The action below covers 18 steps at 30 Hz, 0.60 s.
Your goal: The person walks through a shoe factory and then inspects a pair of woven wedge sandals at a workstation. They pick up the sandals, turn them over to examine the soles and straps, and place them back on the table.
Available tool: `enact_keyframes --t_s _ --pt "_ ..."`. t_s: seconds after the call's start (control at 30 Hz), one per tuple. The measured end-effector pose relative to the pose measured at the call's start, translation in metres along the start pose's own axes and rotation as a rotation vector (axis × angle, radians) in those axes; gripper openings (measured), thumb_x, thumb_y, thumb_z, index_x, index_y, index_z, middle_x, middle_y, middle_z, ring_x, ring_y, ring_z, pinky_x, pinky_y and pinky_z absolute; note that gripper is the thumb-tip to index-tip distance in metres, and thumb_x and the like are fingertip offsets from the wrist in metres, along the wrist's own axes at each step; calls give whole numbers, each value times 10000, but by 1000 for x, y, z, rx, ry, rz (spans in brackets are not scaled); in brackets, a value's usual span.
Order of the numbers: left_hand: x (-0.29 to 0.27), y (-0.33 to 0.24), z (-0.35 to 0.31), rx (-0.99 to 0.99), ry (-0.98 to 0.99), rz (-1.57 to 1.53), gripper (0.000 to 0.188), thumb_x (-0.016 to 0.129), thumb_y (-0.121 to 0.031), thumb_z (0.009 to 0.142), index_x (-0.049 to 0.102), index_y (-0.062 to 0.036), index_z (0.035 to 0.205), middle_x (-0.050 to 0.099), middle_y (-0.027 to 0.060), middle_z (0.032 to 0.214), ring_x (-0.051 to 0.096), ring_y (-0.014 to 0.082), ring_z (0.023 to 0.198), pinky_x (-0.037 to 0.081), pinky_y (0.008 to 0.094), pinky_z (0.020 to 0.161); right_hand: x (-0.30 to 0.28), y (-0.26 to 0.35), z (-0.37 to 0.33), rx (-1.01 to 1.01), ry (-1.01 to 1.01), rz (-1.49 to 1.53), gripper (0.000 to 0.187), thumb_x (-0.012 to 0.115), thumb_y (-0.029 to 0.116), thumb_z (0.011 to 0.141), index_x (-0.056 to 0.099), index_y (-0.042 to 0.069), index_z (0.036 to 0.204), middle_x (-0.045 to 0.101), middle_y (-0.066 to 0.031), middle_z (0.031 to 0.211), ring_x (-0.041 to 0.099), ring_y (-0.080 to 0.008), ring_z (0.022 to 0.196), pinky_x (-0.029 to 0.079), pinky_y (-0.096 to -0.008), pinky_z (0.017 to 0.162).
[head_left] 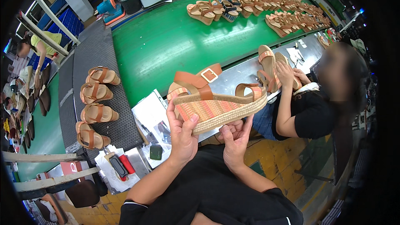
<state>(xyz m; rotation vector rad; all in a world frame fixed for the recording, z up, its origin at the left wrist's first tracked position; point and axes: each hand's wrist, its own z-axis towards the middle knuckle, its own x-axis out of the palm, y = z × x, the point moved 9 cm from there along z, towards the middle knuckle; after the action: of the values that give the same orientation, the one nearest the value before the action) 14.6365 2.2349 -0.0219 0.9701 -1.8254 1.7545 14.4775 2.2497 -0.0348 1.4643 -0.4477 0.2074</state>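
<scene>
Between my two hands I hold up a wedge sandal [216,108], its side turned toward me. It has a striped orange and straw woven wedge, a braided rope edge and brown straps with a gold buckle. My left hand [183,135] grips the heel end, thumb pressed on the woven side. Beneath the toe end, my right hand [236,139] supports the sole, its thumb against the rope edge and the other fingers partly hidden behind. The sandal is held in the air above the metal table edge [239,77].
Several sandals [98,113] stand in a row on a black mat at left. A green conveyor belt [166,50] carries rows of sandals [250,6] at the far right. A co-worker [316,112] handles sandals on my right. Papers [150,112] and a dark green case [156,152] lie nearby.
</scene>
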Motion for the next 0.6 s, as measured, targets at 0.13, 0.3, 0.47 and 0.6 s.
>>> enact_keyframes --t_s 0.13,0.3,0.47,0.6 --pt "-2 5 -4 63 -25 5 710 615 -53 905 158 -112 1445 378 144 1391 468 223 1261 454 382 1026 8 4 7 5 16 3 926 615 61 926 -83 36 1534 548 -117 1174 583 -131 1016 520 -251 793" --pt "-12 19 -17 42 45 320 530 671 -47 889 358 -29 1317 439 138 1293 585 194 1097 534 300 893 8 12 30 40 17 78 885 606 57 919 -26 13 1537 526 -147 1288 566 -158 1137 475 -308 961" --pt "3 -12 -16 169 74 649 296 655 -123 931 606 62 1157 488 129 1235 574 168 1093 509 289 918 6 23 35 6 37 10 905 626 58 901 -20 -5 1532 543 -156 1250 592 -177 1096 489 -312 943" --pt "0 -16 -14 129 51 652 301 601 -182 979 634 72 1137 589 112 1150 582 109 1015 494 239 848 11 23 33 8 65 -23 935 644 71 888 -31 -16 1528 546 -164 1229 594 -189 1094 494 -315 933"
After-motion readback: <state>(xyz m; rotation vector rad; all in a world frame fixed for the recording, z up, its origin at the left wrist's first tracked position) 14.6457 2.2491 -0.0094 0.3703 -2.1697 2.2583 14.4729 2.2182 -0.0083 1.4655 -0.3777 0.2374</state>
